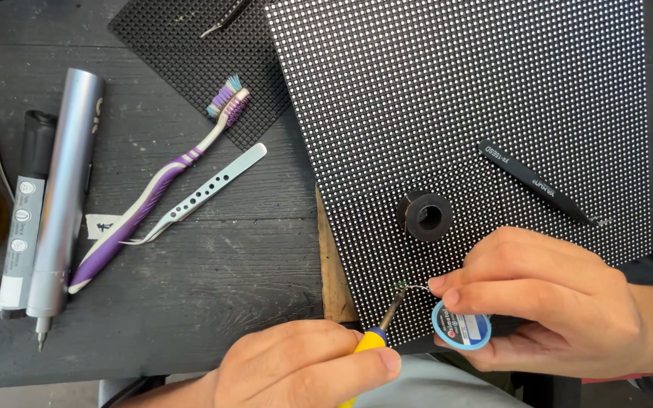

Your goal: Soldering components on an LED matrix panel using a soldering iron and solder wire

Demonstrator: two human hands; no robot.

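At the surface's near edge, the left hand [307,370] grips a yellow-handled iron [376,332], its tip on the LED panel [455,98]. The right hand [546,298] pinches wick [416,287] from a blue spool [461,326] beside that tip. A toothbrush [160,189] lies left.

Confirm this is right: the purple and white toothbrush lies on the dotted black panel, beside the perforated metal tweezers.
Not quite. In the head view the purple and white toothbrush lies on the dark wooden tabletop, only its bristles reaching the small black grid mat. It does lie beside the perforated metal tweezers.
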